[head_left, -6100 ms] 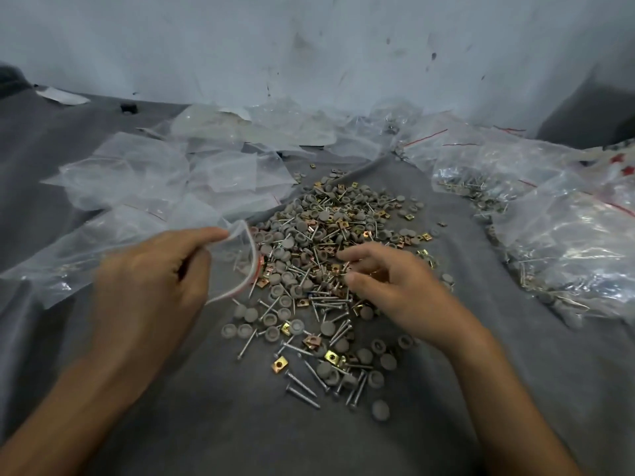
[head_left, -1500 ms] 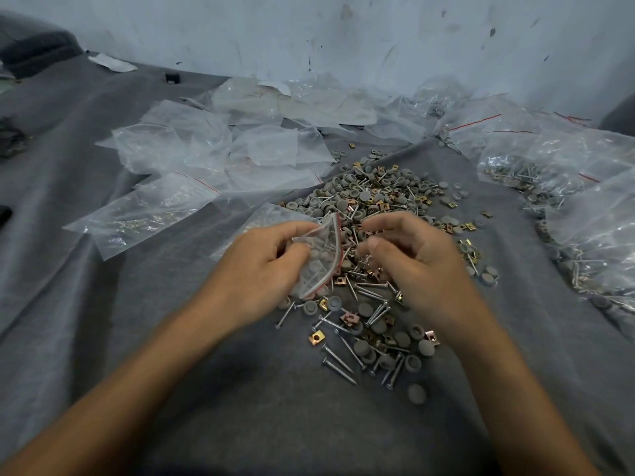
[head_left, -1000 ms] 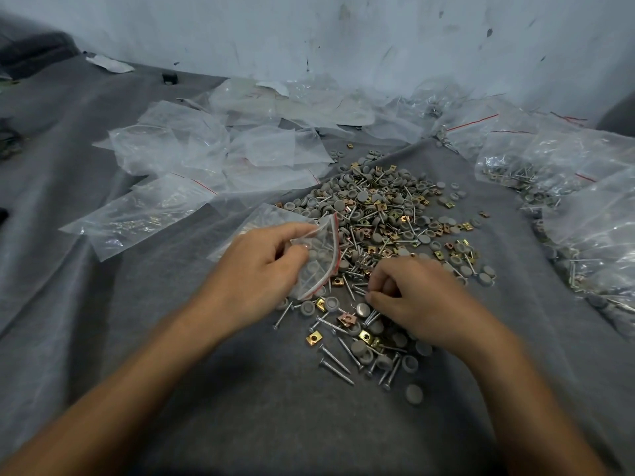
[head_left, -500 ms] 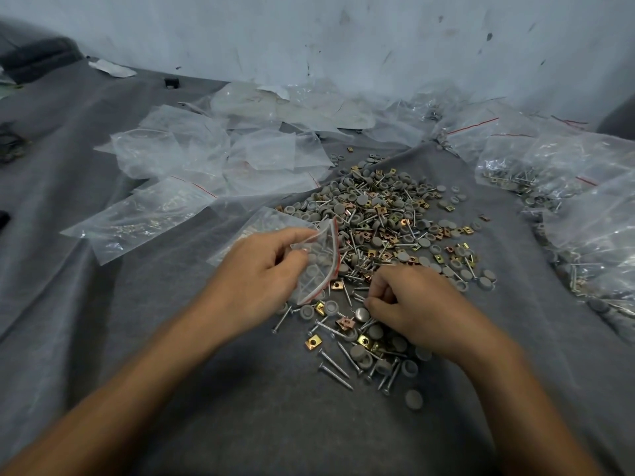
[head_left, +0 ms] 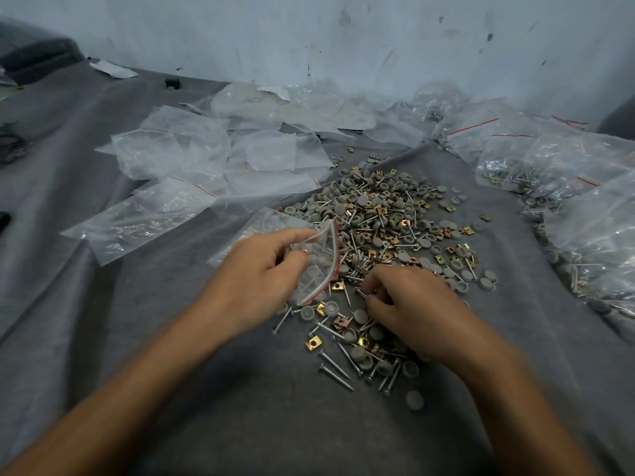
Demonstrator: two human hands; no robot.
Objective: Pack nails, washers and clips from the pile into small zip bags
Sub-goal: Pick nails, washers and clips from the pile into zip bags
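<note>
Your left hand (head_left: 261,280) is pinching a zip bag (head_left: 321,266) beside the pile (head_left: 378,221) at the middle of the grey cloth (head_left: 165,338); your right hand (head_left: 415,310) is curling into the pile, and I cannot tell whether it is gripping anything.

Clear zip bag (head_left: 318,266), mouth open, beside pile (head_left: 378,218) of nails (head_left: 335,364), grey washers (head_left: 414,400), brass clips (head_left: 313,343).

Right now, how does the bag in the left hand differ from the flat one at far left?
The held bag is pinched by the left hand, mouth gaping; the flat bag lies untouched on the grey cloth. The held bag shows grey washers inside; the flat bag's contents are too unclear to name. Both are clear with a red zip line.
</note>
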